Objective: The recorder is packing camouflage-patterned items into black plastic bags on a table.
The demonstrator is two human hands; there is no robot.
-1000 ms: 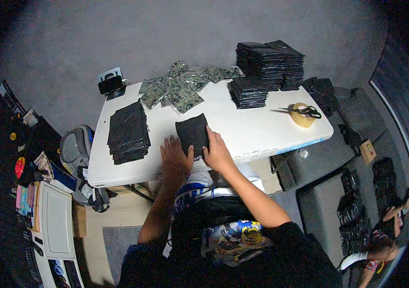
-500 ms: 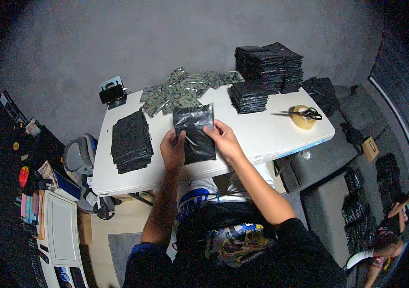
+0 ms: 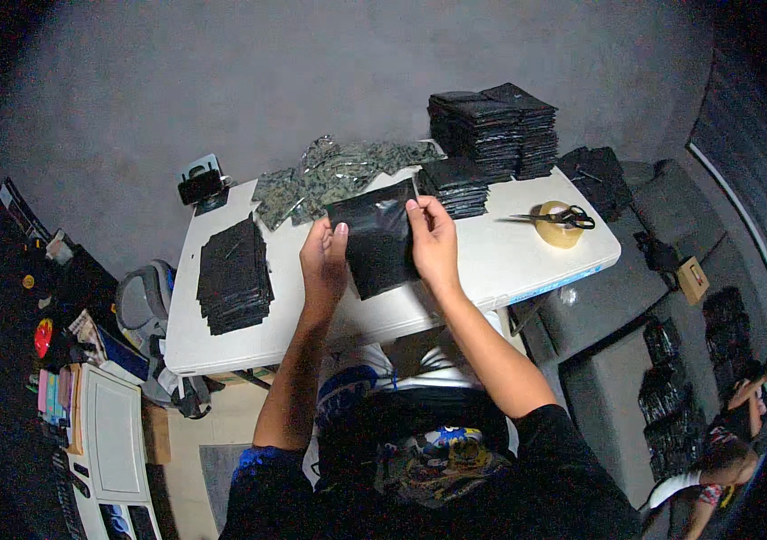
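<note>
Between my two hands is a black plastic pouch [image 3: 374, 243], raised at the near side of the white table [image 3: 500, 261]. My left hand [image 3: 324, 252] pinches its left edge, thumb on top. On the opposite side my right hand [image 3: 433, 236] grips the upper right edge, thumb also on the face. Left of my hands lies a fanned stack of black pouches [image 3: 234, 279]. Behind the held pouch, camouflage-patterned packets in clear plastic [image 3: 334, 175] are heaped together. A short stack of black pouches [image 3: 455, 186] stands to the right.
A taller black stack [image 3: 494, 130] rises at the back right. Scissors [image 3: 566, 217] lie on a tape roll [image 3: 558, 234] near the right edge. A phone on a stand [image 3: 203, 185] is at the far left corner. Another person [image 3: 731, 459] is at the lower right, beside a grey sofa [image 3: 595, 297].
My hands have lifted the pouch and tilted it. My right hand has moved up to its upper right edge, and my left hand has shifted up slightly along the other side.
</note>
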